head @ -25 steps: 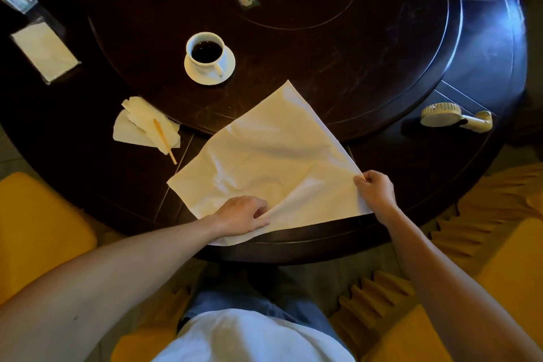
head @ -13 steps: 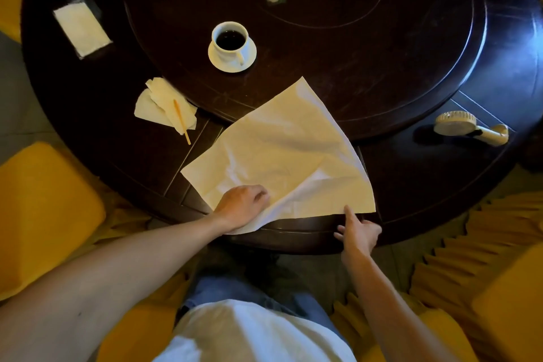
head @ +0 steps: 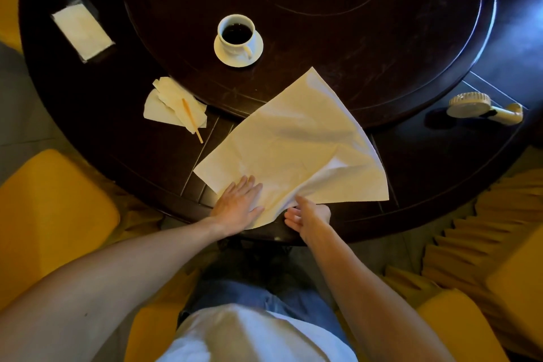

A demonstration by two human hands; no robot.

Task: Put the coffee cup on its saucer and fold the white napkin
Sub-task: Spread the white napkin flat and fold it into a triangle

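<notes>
The white coffee cup (head: pixel 236 34), full of dark coffee, stands on its white saucer (head: pixel 256 55) on the dark turntable. Nearer to me the white napkin (head: pixel 293 150) lies spread across the table's near edge, one layer folded over at its right side. My left hand (head: pixel 239 204) lies flat on the napkin's near corner, fingers apart. My right hand (head: pixel 308 213) is just beside it at the table edge, fingers spread, with its fingertips touching the lifted fold of the napkin. I see no grip on the cloth.
Crumpled tissues with a wooden stirrer (head: pixel 176 106) lie left of the napkin. A small hand-held fan (head: pixel 482 106) rests at the right. A tissue packet (head: pixel 82 29) sits at the far left. Yellow chairs (head: pixel 50 209) flank me on both sides.
My right hand let go of the napkin's right corner and moved left along the table edge to beside my left hand. My left hand flattened out on the cloth.
</notes>
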